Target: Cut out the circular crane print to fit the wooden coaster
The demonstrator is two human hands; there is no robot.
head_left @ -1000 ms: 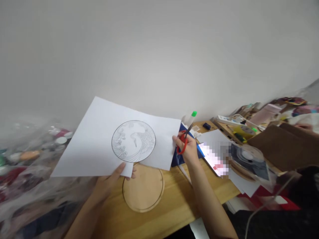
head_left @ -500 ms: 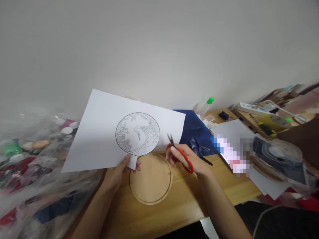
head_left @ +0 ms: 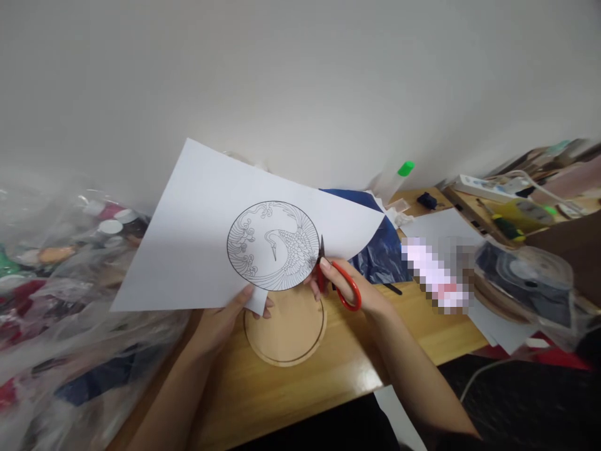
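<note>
Red-handled scissors (head_left: 339, 283) gripped in right hand (head_left: 357, 291), blades up at right rim of printed crane circle (head_left: 273, 245); left hand (head_left: 225, 319) pinching sheet's (head_left: 188, 250) bottom edge.

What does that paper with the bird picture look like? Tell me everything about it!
The paper is a thin white sheet, held up tilted above the wooden table. A black-line circle is printed on it, with a long-necked bird and curly waves inside. The left hand pinches its bottom edge, where a small flap hangs down. The right hand holds red-handled scissors with the blades at the circle's right edge. The sheet's right side curls. A round wooden disc lies on the table below it.
</note>
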